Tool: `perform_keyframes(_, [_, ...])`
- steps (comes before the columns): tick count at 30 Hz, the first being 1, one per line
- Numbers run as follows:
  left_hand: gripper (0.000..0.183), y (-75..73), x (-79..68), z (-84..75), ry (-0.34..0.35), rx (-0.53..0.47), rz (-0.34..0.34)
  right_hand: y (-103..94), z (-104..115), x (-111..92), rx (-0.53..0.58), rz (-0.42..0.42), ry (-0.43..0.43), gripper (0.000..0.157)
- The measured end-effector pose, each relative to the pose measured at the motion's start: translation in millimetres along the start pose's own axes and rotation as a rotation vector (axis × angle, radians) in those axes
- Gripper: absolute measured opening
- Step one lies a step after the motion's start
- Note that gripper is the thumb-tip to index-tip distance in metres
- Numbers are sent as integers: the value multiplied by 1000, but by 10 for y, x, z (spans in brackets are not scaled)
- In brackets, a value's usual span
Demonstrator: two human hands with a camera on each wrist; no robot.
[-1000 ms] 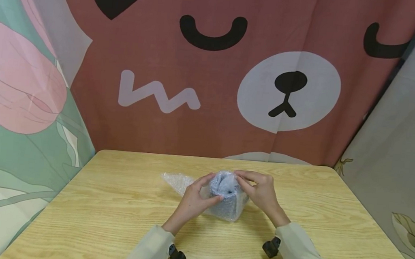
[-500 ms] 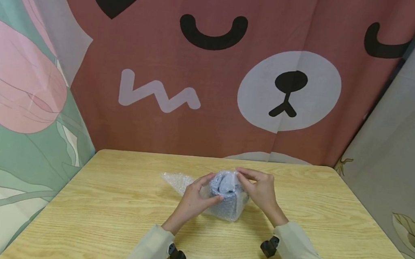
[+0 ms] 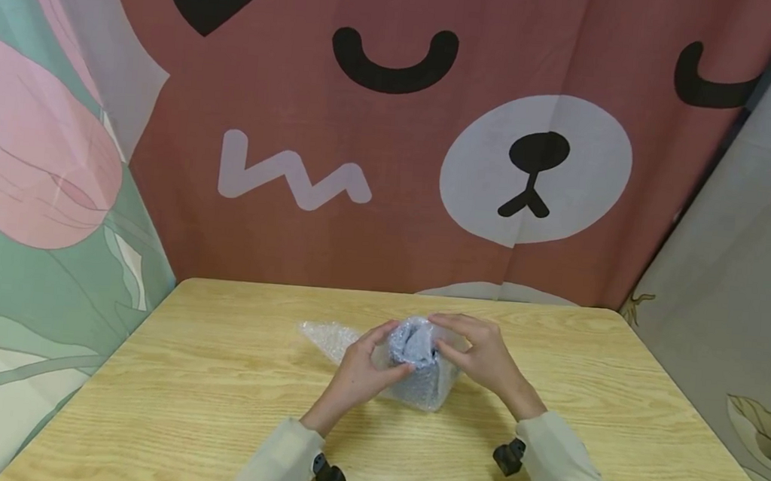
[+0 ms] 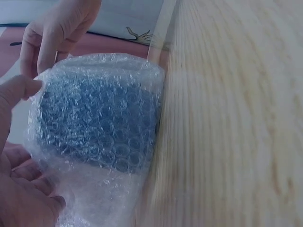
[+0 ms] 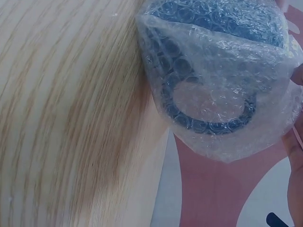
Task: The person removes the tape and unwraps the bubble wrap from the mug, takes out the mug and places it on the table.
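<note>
A blue mug [image 4: 102,120] wrapped in clear bubble wrap [image 3: 424,394] stands upright on the table, its mouth facing up. Its loop handle [image 5: 213,126] shows through the wrap in the right wrist view. My left hand [image 3: 361,371] grips the wrapped mug from the left, thumb on the near side and fingers on the far side. At the upper right of the mouth, my right hand [image 3: 485,358] holds the top edge of the wrap between thumb and fingers. A fold of wrap lies in over the mouth and partly hides the inside.
A loose pointed tail of bubble wrap [image 3: 329,336] spreads on the wooden table [image 3: 209,408] behind my left hand. A curtain with a printed bear face [image 3: 385,240] hangs beyond the far edge. Small black cameras sit at both wrists.
My right thumb and fingers have shifted slightly left over the mouth and spread wider apart. The wrap at the top has folded inward. My left hand keeps its place.
</note>
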State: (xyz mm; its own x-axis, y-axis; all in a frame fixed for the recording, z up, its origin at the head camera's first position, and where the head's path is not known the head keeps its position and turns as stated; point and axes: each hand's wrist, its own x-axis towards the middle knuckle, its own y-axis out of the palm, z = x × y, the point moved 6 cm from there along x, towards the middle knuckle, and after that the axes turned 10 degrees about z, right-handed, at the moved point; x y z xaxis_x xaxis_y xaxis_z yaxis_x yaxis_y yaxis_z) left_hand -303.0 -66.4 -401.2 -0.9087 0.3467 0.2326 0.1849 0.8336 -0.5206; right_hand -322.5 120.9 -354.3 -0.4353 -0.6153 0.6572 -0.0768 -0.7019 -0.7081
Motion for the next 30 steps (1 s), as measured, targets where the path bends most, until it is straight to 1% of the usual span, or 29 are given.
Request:
perform_keyframes(4, [84, 17, 2, -46, -11, 19, -19, 14, 24, 14, 31, 5, -55, 39])
perform_keyframes(6, [88, 26, 12, -76, -5, 31, -26, 16, 38, 22, 48, 4, -84, 41])
perform_keyframes(9, [90, 34, 28, -108, 4, 45, -35, 14, 57, 32, 65, 4, -124, 43])
perform_keyframes(12, [90, 35, 38, -107, 9, 58, -40, 8, 68, 43, 64, 0, -144, 43])
perform_keyframes(16, [90, 35, 37, -74, 1, 59, -35, 2, 66, 58, 35, -6, -127, 41])
perform_keyframes(22, [88, 43, 35, -39, -13, 33, -20, 17, 32, 61, 16, 4, -53, 34])
perform_keyframes(30, [87, 48, 35, -29, -20, 28, -17, 18, 32, 71, 45, -19, -41, 28])
